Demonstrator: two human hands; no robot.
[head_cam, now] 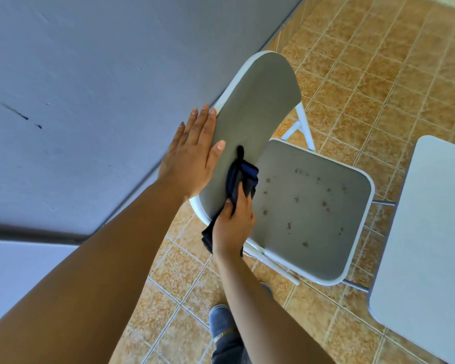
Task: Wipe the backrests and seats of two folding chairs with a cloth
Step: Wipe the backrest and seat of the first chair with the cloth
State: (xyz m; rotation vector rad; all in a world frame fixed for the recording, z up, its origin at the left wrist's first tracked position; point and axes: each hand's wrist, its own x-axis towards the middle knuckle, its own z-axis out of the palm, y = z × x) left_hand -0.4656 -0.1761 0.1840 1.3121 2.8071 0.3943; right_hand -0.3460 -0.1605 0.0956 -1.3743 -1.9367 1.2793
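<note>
Backrest wipe on chair one, seat not yet done.

Your left hand (192,158) lies flat and spread on the backrest (250,122) top edge, bracing it. Your right hand (233,224) grips the dark blue cloth (241,181), pressed to the backrest's lower part near frame centre. The seat (307,208) at 4 o'clock from the cloth shows brown spots. Next, I'd judge: finish the backrest, then sweep the seat firmly. Second chair (428,232) sits at 3 o'clock, mostly cut off.
</note>
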